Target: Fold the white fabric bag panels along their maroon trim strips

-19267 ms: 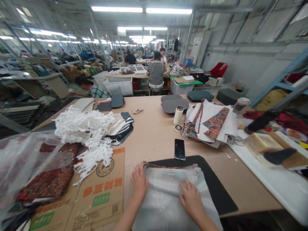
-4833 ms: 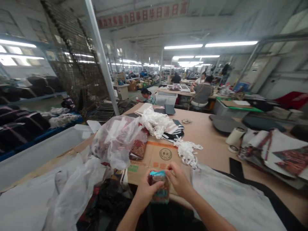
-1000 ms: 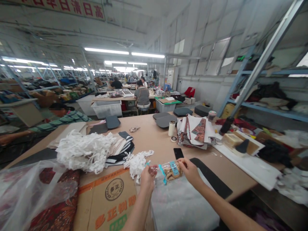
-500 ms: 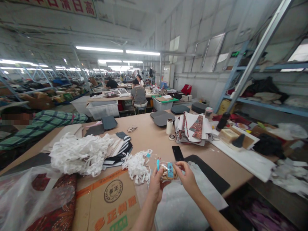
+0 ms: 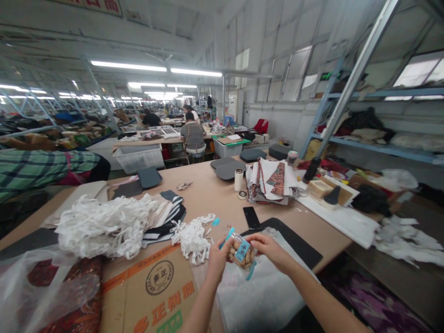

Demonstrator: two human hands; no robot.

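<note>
You are looking from the single camera worn on your head, facing forward and down. It is sitting close above your left hand and right hand, taking in the long work table while reaching far down the factory hall.

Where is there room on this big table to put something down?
Bare tabletop shows between the white strips and the white roll. A smaller patch lies between the phone and the paper stack. It's crowded near the left hand and right hand.
</note>
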